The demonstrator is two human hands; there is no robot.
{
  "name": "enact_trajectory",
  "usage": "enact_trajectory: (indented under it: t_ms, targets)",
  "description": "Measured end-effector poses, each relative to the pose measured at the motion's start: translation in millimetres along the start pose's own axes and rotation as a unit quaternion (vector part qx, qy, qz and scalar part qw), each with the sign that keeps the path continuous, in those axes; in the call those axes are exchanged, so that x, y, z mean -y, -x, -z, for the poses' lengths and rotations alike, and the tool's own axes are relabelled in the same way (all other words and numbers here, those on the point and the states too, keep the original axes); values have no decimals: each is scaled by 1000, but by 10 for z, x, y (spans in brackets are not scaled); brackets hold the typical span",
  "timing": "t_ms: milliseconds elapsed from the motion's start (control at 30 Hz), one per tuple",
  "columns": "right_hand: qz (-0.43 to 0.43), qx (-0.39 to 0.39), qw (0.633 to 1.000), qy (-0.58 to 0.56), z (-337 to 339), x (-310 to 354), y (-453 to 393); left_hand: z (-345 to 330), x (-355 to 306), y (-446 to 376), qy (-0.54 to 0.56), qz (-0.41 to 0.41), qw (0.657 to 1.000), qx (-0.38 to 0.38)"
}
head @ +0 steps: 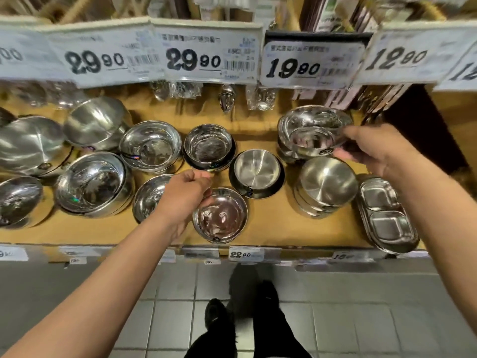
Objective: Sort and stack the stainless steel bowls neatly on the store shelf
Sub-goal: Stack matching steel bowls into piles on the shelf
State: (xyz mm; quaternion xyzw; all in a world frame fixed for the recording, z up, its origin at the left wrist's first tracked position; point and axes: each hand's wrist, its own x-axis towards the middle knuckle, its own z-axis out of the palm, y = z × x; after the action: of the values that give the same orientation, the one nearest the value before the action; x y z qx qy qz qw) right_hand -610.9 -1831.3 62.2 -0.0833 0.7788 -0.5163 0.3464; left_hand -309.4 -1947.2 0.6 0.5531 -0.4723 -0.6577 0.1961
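Note:
Several stainless steel bowls stand on a wooden shelf [271, 226]. My left hand [182, 200] grips the left rim of a small shiny bowl [222, 218] near the shelf's front edge. My right hand [374, 148] grips the right rim of a shiny bowl [309, 133] that tops a stack at the back right. Between them sit a small bowl on a dark base [209, 147] and a matte bowl on a dark base [256, 171]. A stack of matte bowls [326, 187] stands just below my right hand.
Larger bowls [93, 184] crowd the shelf's left half, some tilted. Divided steel trays [384, 215] lie at the front right. Price tags [193, 58] hang from the shelf above, with packaged utensils [227, 96] behind. A grey tiled floor [335, 319] and my dark shoes [216, 313] are below.

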Motion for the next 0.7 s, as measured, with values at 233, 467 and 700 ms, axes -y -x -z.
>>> enact_trajectory:
  t_ms: [233, 467, 700]
  targets:
    - [4, 73, 997, -14, -393, 20, 592, 428, -8, 167, 11, -4, 1000, -23]
    - [-38, 129, 991, -25, -1069, -214, 930, 1223, 134, 375, 40, -5, 995, -93]
    - [-47, 198, 979, -22, -1471, -348, 1108, 1310, 62, 508, 75, -23, 993, -90]
